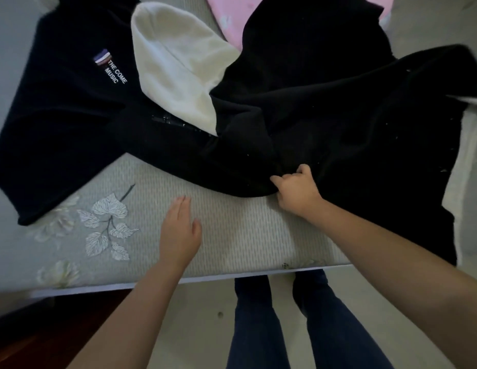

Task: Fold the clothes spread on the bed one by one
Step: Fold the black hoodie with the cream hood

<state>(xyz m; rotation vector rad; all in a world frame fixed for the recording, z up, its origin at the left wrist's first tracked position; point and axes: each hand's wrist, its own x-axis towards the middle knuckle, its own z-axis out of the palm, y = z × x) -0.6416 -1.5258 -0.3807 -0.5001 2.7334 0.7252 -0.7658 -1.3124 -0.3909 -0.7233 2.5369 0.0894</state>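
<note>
On the bed's (232,235) near right part lies the black garment (338,123), crumpled, running up and right from the right hand (298,190), which pinches its near edge; the left hand (178,230), flat and empty, rests beside it, short of the cloth.

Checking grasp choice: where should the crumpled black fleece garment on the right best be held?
Probably its near hem, from the bed's front edge. That edge of the crumpled black fleece garment lies exposed on the mattress, where the right hand already pinches it; the left hand is free.
</note>
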